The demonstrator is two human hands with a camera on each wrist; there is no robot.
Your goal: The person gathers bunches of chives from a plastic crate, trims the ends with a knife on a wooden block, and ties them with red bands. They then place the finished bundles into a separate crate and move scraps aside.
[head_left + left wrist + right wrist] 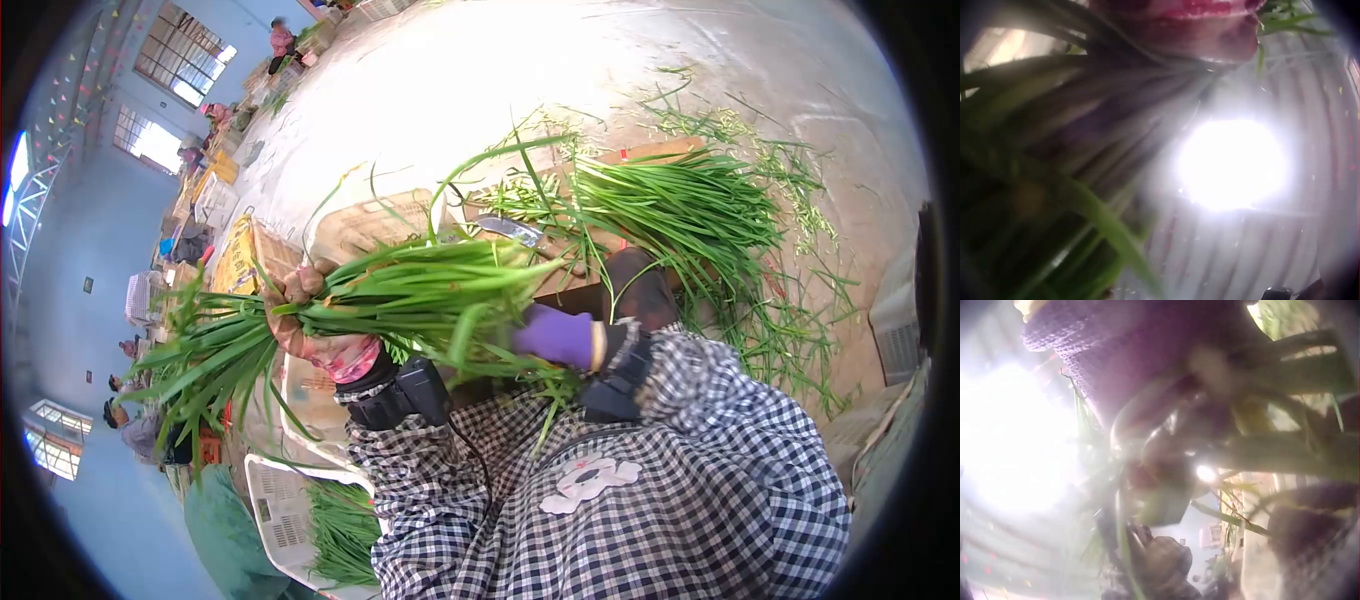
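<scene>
In the head view a thick bunch of green chives (430,285) lies sideways in front of the chest. My bare left hand (300,300), with a pink cuff, grips it near its left part, fingers curled round the leaves. Long leaf tips hang down to the left of that hand. My right hand (555,335), in purple knit, is at the bunch's right end, its fingers mostly hidden by leaves. Leaves cross close in front of the purple knit (1141,350) in the right wrist view; I cannot tell whether these fingers hold them.
A knife (510,230) lies beyond the bunch, beside a large pile of chives (680,200) on a wooden board (665,150). Cut scraps (790,190) litter the floor. A white crate (285,510) with more chives stands lower left, and a pale crate (375,225) stands behind the bunch.
</scene>
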